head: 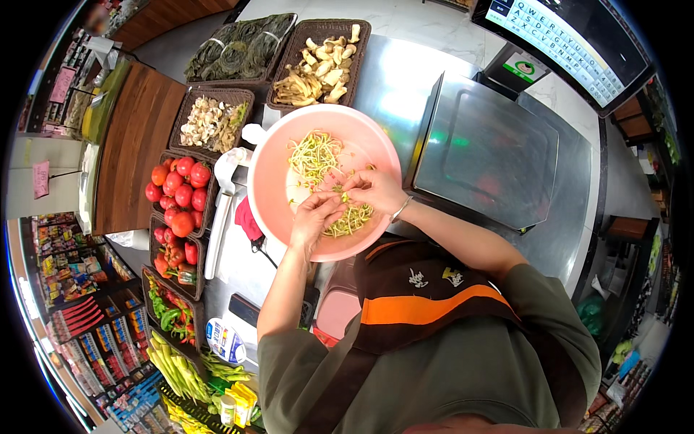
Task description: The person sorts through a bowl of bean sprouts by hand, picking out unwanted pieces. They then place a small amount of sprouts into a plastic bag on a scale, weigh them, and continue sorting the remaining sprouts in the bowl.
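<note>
A pink plastic basin [374, 138] stands before me at the counter's edge. Inside it, one heap of bean sprouts [314, 154] lies at the far left, while a second sprout pile [349, 221] sits on the near side, partly beneath my hands. My left hand [317, 217] and my right hand [377, 190] meet above the basin's middle, fingertips almost touching. Between them is a small yellow-green bean sprout [344, 197], pinched by the fingers; its stem is mostly hidden. A few loose sprouts are scattered on the basin floor between the heaps. A bracelet circles my right wrist.
Right of the basin is a steel weighing scale [488, 152] beneath a touchscreen [569, 49]. Baskets of mushrooms [320, 68], garlic [209, 122], tomatoes [181, 187] and peppers [171, 312] line the far and left sides. A phone [244, 309] lies near my left forearm.
</note>
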Motion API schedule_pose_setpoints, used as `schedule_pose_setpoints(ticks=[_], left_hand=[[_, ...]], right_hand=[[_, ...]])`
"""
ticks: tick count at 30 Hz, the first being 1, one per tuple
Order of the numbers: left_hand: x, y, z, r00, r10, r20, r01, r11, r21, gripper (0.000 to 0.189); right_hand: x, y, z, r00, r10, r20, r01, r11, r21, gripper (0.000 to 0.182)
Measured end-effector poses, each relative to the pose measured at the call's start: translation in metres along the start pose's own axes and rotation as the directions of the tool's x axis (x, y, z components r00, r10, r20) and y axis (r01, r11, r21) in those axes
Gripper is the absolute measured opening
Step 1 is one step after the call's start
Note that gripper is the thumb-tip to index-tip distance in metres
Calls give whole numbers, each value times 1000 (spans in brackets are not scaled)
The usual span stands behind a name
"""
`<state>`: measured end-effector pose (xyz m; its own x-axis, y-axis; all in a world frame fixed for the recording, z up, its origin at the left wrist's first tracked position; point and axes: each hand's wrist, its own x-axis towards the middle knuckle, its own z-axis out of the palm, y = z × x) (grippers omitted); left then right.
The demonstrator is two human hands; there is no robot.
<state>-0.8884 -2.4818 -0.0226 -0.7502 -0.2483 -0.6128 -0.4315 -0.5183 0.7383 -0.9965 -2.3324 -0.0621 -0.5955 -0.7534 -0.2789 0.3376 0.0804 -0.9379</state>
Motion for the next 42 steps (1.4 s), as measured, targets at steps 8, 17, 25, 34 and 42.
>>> schedule_pose_setpoints(ticks=[8,17,25,34,42], left_hand=[[-1,-10,-15,999,-27,16,29,991,-130,13],[-2,-3,-4,998,59,-7,-57,985,162,20],[-6,-7,8,896,443,-36,-305,672,675,12],[0,-9,17,733,677,62,-407,364,837,8],[16,-17,3,991,89,-95,-85,995,46,13]], right_hand=[[3,-11,-4,990,136,42,-141,980,144,15],[4,0,-7,987,-32,159,35,999,-19,14],[9,9,-5,992,-33,124,25,997,66,15],[13,11,-1,995,-79,53,84,992,-96,15],[14,-16,-8,968,148,204,-162,985,51,16]])
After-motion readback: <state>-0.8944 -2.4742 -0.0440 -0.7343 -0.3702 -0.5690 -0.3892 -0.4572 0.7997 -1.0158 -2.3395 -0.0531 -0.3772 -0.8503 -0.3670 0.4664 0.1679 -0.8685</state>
